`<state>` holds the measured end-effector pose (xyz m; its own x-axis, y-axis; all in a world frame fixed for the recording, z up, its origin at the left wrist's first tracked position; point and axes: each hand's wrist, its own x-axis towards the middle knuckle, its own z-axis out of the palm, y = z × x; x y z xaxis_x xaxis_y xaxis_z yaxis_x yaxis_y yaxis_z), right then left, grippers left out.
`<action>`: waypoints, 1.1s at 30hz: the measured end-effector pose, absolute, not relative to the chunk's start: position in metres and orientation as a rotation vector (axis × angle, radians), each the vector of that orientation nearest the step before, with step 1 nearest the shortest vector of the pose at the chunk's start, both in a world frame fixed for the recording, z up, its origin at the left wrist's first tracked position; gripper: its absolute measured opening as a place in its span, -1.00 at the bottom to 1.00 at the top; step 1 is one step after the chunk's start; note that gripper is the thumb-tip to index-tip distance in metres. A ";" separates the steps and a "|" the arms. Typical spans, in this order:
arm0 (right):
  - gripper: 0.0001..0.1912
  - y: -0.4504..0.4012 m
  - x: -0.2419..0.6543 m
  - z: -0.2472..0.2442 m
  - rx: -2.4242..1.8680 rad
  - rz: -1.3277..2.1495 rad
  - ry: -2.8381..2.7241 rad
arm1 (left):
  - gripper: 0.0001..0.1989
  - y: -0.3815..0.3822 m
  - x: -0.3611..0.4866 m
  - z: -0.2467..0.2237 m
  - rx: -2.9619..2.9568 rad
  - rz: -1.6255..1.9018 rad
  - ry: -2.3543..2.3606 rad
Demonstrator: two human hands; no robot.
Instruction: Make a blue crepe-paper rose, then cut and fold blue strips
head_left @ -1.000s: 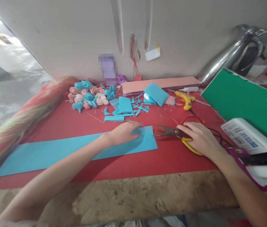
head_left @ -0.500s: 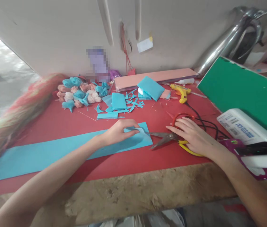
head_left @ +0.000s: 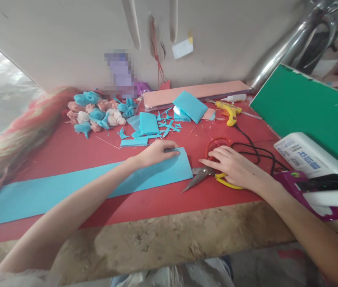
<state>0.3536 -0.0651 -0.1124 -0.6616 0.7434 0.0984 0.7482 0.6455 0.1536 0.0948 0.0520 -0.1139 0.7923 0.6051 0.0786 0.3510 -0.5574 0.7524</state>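
A long blue paper strip [head_left: 67, 187] lies across the red tabletop. My left hand [head_left: 161, 152] rests at the upper edge near its right end, thumb and fingertips closed on that edge. Scissors with one red and one yellow handle [head_left: 204, 172] lie with parted blades just right of the strip, one blade tip partly under its end. My right hand [head_left: 227, 162] is over the scissor handles, fingers spread and resting on them.
Blue and pink paper flowers [head_left: 97, 113] are piled at the back left. Blue scraps [head_left: 169, 127] and folded blue paper [head_left: 190, 107] lie mid-table. A yellow glue gun [head_left: 230, 112], a green board [head_left: 309, 115] and a white box [head_left: 303, 157] stand toward the right.
The strip's right end, lifted and folded a little before, now lies flat. My left hand has shifted slightly right along the edge. My right hand and the scissors have moved a little left.
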 end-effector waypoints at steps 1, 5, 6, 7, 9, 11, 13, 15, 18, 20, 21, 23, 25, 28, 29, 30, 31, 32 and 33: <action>-0.35 -0.064 0.352 -0.113 -1.280 -0.272 -2.830 | -0.81 0.053 0.095 -0.115 2.210 0.423 0.706; -0.36 -0.063 0.350 -0.112 -1.264 -0.253 -2.850 | -0.80 0.054 0.096 -0.120 2.203 0.431 0.713; -0.35 -0.063 0.350 -0.112 -1.253 -0.252 -2.858 | -0.80 0.054 0.096 -0.121 2.204 0.435 0.715; -0.35 -0.063 0.350 -0.111 -1.239 -0.253 -2.864 | -0.79 0.054 0.096 -0.122 2.207 0.441 0.718; -0.37 -0.063 0.351 -0.111 -1.205 -0.250 -2.869 | -0.80 0.053 0.096 -0.125 2.221 0.456 0.723; -0.39 -0.063 0.351 -0.111 -1.174 -0.249 -2.861 | -0.81 0.052 0.096 -0.128 2.245 0.475 0.725; -0.38 -0.063 0.352 -0.111 -1.158 -0.246 -2.849 | -0.82 0.051 0.096 -0.129 2.276 0.497 0.722; -0.37 -0.063 0.352 -0.112 -1.152 -0.239 -2.839 | -0.84 0.049 0.096 -0.131 2.312 0.530 0.714; -0.38 -0.064 0.353 -0.111 -1.152 -0.223 -2.837 | -0.86 0.049 0.097 -0.133 2.381 0.593 0.683; -0.39 -0.064 0.353 -0.111 -1.159 -0.216 -2.841 | -0.85 0.049 0.097 -0.135 2.443 0.634 0.641; -0.39 -0.065 0.353 -0.111 -1.161 -0.214 -2.842 | -0.84 0.048 0.097 -0.135 2.478 0.652 0.618; -0.39 -0.065 0.354 -0.110 -1.162 -0.206 -2.838 | -0.82 0.047 0.097 -0.135 2.554 0.672 0.564; -0.39 -0.065 0.354 -0.111 -1.167 -0.199 -2.837 | -0.78 0.043 0.094 -0.132 2.626 0.665 0.504; -0.38 -0.065 0.355 -0.112 -1.178 -0.202 -2.846 | -0.73 0.036 0.086 -0.126 2.717 0.606 0.366; -0.38 -0.065 0.355 -0.112 -1.175 -0.204 -2.849 | -0.71 0.033 0.082 -0.124 2.757 0.566 0.297; -0.38 -0.065 0.355 -0.112 -1.170 -0.205 -2.850 | -0.68 0.032 0.079 -0.122 2.802 0.508 0.227; -0.39 -0.065 0.355 -0.112 -1.168 -0.206 -2.849 | -0.65 0.030 0.075 -0.121 2.846 0.432 0.170; -0.39 -0.065 0.355 -0.112 -1.168 -0.208 -2.849 | -0.62 0.029 0.072 -0.121 2.886 0.345 0.140; -0.39 -0.064 0.355 -0.112 -1.170 -0.209 -2.852 | -0.59 0.029 0.070 -0.120 2.913 0.253 0.143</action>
<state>0.3548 -0.0643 -0.1124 -0.7122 0.6949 0.0992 0.7020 0.7044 0.1049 0.0699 0.0288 -0.1204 0.9805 0.1143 0.1596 0.0775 -0.9724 0.2203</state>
